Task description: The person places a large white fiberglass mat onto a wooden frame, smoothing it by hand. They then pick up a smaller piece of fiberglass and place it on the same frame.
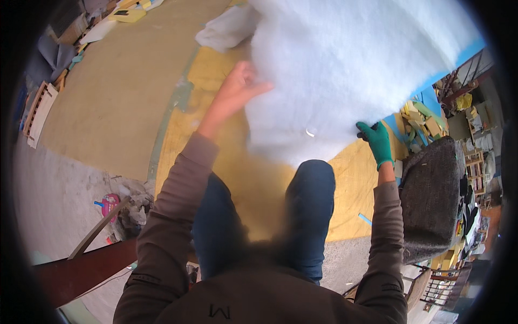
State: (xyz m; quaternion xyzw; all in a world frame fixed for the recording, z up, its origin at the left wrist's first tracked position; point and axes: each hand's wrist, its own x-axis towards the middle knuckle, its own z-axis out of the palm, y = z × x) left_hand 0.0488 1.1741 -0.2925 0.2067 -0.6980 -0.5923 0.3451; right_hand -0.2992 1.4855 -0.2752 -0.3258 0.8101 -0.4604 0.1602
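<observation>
A large sheet of fluffy white wadding (334,70) spreads over the yellow board in front of me, its near edge reaching close to my knees. At the sheet's left edge is my bare left hand (237,89), slightly blurred. Its thumb points toward the wadding and stands apart from the curled fingers. My right hand (377,141) wears a green glove with dark fingertips. Its fingers are closed at the sheet's lower right edge. A smaller bunched piece of white wadding (226,29) lies beyond my left hand.
Under the wadding is a yellow board (205,75), beside a wide tan sheet (113,92) on the left. A dark grey fuzzy block (431,194) stands on the right, near foam offcuts (423,121). A reddish-brown beam (91,270) crosses the lower left, near a pink item (110,206).
</observation>
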